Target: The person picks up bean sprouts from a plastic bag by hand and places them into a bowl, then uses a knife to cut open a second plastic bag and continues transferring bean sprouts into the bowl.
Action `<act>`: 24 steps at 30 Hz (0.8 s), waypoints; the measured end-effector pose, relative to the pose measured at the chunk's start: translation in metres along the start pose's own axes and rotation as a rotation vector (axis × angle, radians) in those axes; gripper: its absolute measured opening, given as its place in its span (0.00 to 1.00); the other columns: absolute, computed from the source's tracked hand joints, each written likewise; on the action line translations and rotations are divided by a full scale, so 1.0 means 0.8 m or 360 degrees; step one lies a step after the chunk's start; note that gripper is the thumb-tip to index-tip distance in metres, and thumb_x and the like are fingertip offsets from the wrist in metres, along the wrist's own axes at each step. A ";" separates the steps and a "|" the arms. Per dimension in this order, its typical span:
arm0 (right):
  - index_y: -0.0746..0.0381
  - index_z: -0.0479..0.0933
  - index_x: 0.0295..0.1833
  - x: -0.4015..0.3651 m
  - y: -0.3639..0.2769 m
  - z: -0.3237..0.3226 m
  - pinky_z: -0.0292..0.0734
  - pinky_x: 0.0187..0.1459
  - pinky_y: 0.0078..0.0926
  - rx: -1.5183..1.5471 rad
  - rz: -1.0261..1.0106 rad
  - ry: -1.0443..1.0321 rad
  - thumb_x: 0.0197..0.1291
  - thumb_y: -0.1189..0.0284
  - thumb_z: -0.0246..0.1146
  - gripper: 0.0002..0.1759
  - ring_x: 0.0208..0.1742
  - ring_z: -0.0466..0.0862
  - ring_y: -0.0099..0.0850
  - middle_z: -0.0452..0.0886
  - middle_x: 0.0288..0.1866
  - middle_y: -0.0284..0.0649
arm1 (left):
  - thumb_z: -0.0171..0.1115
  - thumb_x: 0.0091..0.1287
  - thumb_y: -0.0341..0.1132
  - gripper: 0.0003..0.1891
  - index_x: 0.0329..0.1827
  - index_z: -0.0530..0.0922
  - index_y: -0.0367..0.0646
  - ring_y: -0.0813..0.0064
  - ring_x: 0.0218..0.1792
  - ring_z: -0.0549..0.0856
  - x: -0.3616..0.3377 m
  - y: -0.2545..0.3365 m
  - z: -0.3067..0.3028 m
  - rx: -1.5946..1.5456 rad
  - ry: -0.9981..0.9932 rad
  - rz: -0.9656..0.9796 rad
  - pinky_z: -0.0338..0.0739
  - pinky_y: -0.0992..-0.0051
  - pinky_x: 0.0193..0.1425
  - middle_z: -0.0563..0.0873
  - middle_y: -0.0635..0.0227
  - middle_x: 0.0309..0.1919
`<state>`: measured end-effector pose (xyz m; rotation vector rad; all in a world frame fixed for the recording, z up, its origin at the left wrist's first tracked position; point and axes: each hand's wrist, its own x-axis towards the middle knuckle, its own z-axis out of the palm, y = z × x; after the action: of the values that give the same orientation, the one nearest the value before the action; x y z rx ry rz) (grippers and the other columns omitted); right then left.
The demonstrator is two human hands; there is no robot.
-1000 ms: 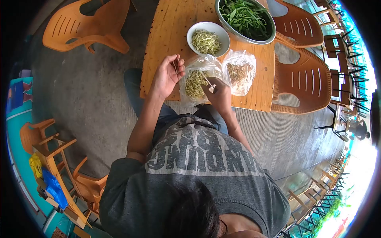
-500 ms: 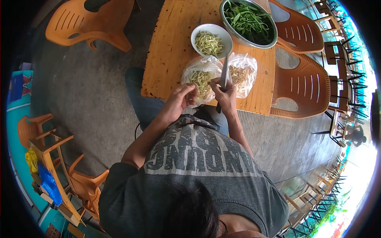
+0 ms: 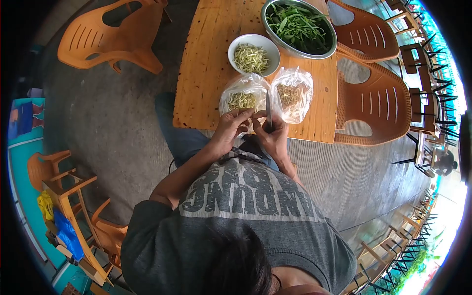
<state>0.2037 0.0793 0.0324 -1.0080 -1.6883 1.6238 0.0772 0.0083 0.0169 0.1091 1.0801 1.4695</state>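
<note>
My left hand (image 3: 233, 129) has its fingers pinched together over the near edge of a plastic bag (image 3: 250, 81) of bean sprouts (image 3: 241, 101); whatever it holds is too small to name. Close beside it, my right hand (image 3: 272, 135) grips a knife (image 3: 268, 105), its blade pointing away from me. The fingertips of both hands nearly meet. Behind the bag is a white bowl (image 3: 234, 46) holding more sprouts. To the right lies a second plastic bag (image 3: 305, 83) with brownish trimmings (image 3: 290, 94).
A metal bowl (image 3: 335, 39) of green leafy vegetables (image 3: 300, 27) stands at the far right of the wooden table (image 3: 201, 64). Brown chairs (image 3: 376, 105) line its right side. An orange chair (image 3: 110, 37) is at the far left.
Both hands have come closer together. The knife has shifted left and is more upright in the view. The table and its bowls appear slightly further left.
</note>
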 end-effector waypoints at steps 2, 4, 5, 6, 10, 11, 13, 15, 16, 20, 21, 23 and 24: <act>0.64 0.78 0.37 -0.001 -0.004 -0.001 0.58 0.21 0.13 -0.0155 -0.0108 0.0001 0.54 0.81 0.65 0.05 0.21 0.64 0.10 0.70 0.21 0.23 | 0.63 0.68 0.38 0.10 0.45 0.83 0.43 0.88 0.30 0.78 0.000 0.000 -0.001 -0.0069 -0.0008 -0.0055 0.73 0.85 0.37 0.83 0.76 0.32; 0.64 0.78 0.37 0.002 -0.005 -0.001 0.60 0.22 0.14 -0.0299 -0.0242 0.0019 0.54 0.81 0.65 0.05 0.21 0.65 0.11 0.71 0.21 0.24 | 0.63 0.68 0.39 0.10 0.45 0.83 0.43 0.88 0.31 0.78 -0.003 0.002 0.002 -0.0046 -0.0009 -0.0060 0.73 0.85 0.37 0.84 0.76 0.33; 0.65 0.78 0.36 0.003 -0.005 -0.002 0.61 0.22 0.15 -0.0366 -0.0314 0.0038 0.54 0.81 0.65 0.04 0.22 0.66 0.12 0.71 0.22 0.25 | 0.63 0.68 0.39 0.10 0.45 0.83 0.43 0.88 0.31 0.78 -0.004 0.003 0.003 -0.0033 -0.0011 -0.0066 0.73 0.85 0.37 0.84 0.75 0.33; 0.65 0.78 0.36 0.003 -0.004 -0.003 0.62 0.22 0.16 -0.0435 -0.0381 0.0059 0.53 0.81 0.65 0.04 0.22 0.67 0.12 0.72 0.23 0.26 | 0.62 0.68 0.39 0.10 0.45 0.83 0.44 0.88 0.31 0.79 -0.002 0.004 0.003 -0.0004 -0.0016 -0.0040 0.73 0.85 0.37 0.85 0.75 0.33; 0.65 0.74 0.49 0.001 0.009 -0.017 0.66 0.24 0.16 -0.0202 -0.0237 -0.0129 0.57 0.79 0.65 0.14 0.23 0.71 0.14 0.75 0.27 0.29 | 0.61 0.69 0.39 0.10 0.45 0.82 0.44 0.86 0.33 0.81 0.002 0.000 0.003 0.0108 -0.0008 0.0052 0.75 0.84 0.38 0.86 0.74 0.35; 0.65 0.72 0.53 0.000 0.012 -0.017 0.66 0.25 0.16 0.0056 -0.0210 -0.0102 0.58 0.78 0.65 0.18 0.24 0.71 0.15 0.76 0.29 0.30 | 0.60 0.69 0.38 0.10 0.45 0.82 0.44 0.86 0.33 0.81 0.005 0.002 0.004 0.0144 -0.0005 0.0082 0.75 0.83 0.38 0.86 0.73 0.35; 0.63 0.65 0.62 0.001 0.014 -0.030 0.66 0.26 0.14 0.0350 -0.0092 -0.0175 0.64 0.71 0.61 0.23 0.24 0.71 0.15 0.77 0.31 0.32 | 0.60 0.69 0.37 0.10 0.46 0.82 0.41 0.85 0.33 0.82 0.006 0.013 0.012 0.0330 0.0021 0.0089 0.75 0.84 0.38 0.85 0.73 0.34; 0.61 0.61 0.68 0.003 -0.005 -0.058 0.64 0.27 0.12 0.0485 0.0226 -0.0350 0.71 0.63 0.54 0.25 0.23 0.68 0.15 0.77 0.32 0.33 | 0.60 0.69 0.36 0.10 0.46 0.82 0.39 0.86 0.32 0.81 0.011 0.016 0.016 0.0491 -0.0036 0.0113 0.75 0.84 0.37 0.85 0.73 0.33; 0.61 0.61 0.69 0.002 -0.015 -0.067 0.63 0.27 0.11 0.0592 0.0450 -0.0423 0.72 0.60 0.51 0.25 0.23 0.67 0.15 0.77 0.32 0.33 | 0.60 0.69 0.35 0.10 0.46 0.82 0.38 0.86 0.31 0.81 0.016 0.016 0.015 0.0557 -0.0102 0.0135 0.74 0.84 0.37 0.85 0.73 0.32; 0.59 0.60 0.71 0.004 -0.005 -0.079 0.62 0.26 0.11 0.0486 0.0320 -0.0591 0.74 0.55 0.47 0.28 0.22 0.64 0.14 0.77 0.31 0.32 | 0.61 0.68 0.31 0.10 0.47 0.82 0.35 0.86 0.30 0.78 0.029 0.019 0.028 0.0797 -0.0299 0.0196 0.73 0.84 0.36 0.84 0.73 0.31; 0.59 0.62 0.71 0.004 -0.003 -0.081 0.62 0.27 0.11 0.0501 0.0319 -0.0565 0.74 0.56 0.48 0.27 0.23 0.64 0.14 0.77 0.32 0.32 | 0.61 0.67 0.31 0.10 0.47 0.82 0.35 0.86 0.30 0.78 0.032 0.020 0.032 0.0843 -0.0327 0.0212 0.73 0.84 0.36 0.84 0.73 0.31; 0.59 0.63 0.70 0.004 0.006 -0.085 0.62 0.27 0.11 0.0456 0.0310 -0.0552 0.73 0.57 0.49 0.26 0.24 0.65 0.13 0.77 0.32 0.31 | 0.62 0.67 0.30 0.10 0.47 0.82 0.35 0.86 0.29 0.78 0.036 0.020 0.038 0.0925 -0.0376 0.0238 0.72 0.84 0.36 0.84 0.73 0.31; 0.59 0.64 0.70 0.005 0.009 -0.087 0.62 0.27 0.11 0.0431 0.0304 -0.0548 0.73 0.58 0.49 0.26 0.24 0.65 0.13 0.77 0.33 0.31 | 0.62 0.66 0.29 0.09 0.46 0.82 0.35 0.86 0.29 0.78 0.039 0.019 0.042 0.0946 -0.0359 0.0235 0.72 0.84 0.36 0.84 0.73 0.31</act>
<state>0.2602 0.1208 0.0310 -0.8082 -1.5570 2.1866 0.0798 0.0545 0.0293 0.7691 1.3093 1.1867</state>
